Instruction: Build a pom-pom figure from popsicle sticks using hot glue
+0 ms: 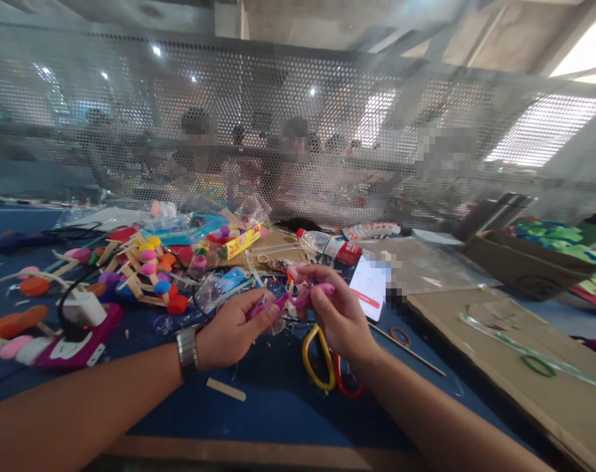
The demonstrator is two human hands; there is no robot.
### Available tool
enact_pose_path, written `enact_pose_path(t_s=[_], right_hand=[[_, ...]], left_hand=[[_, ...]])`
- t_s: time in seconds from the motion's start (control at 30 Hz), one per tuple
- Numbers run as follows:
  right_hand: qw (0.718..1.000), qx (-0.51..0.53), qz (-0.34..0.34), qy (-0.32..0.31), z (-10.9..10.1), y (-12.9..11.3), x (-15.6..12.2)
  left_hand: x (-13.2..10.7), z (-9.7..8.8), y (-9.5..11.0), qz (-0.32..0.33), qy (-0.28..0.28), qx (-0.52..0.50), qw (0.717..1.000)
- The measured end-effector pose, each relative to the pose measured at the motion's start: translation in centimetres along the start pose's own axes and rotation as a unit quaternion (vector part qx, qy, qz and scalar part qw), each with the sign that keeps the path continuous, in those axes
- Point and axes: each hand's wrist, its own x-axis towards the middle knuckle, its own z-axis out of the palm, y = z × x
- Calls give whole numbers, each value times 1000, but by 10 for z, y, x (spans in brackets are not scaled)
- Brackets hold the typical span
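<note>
My left hand (233, 328), with a metal wristwatch (187, 351) on the wrist, pinches one end of a pink stretchy piece (294, 300), perhaps a balloon. My right hand (337, 313) pinches its other end, so the piece is pulled between both hands above the blue table (258, 406). Just below my right hand lie scissors with a yellow and a red handle (322, 367). A loose wooden stick (225, 389) lies near my left wrist.
Wooden stick frames with coloured pom-poms (145, 269) crowd the left, beside a white charger on a purple box (79, 328). A phone (370, 286) and plastic bags lie behind my hands. Cardboard sheets (514, 354) fill the right. People sit behind a perforated metal screen (298, 131).
</note>
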Motion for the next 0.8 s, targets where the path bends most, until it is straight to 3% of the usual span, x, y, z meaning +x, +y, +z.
enact_pose_path(t_s=[0.13,0.2,0.47,0.57,0.8], right_hand=[[993,17,24,-112,4,-4,-7],[990,21,23,-136,4,-4,-6],[976,161,85,-123,2,1,-2],[975,157,91,-129,3,3,-2],[985,73,102,-118,-3,3,-2]], left_hand=[[1,2,2,-6,-16,-50,999],[0,2,4,-6,-15,-56,998],[4,3,4,-7,-1,-93,996],[5,4,4,-4,-3,-123,992],[3,3,7,-3,50,-153,987]])
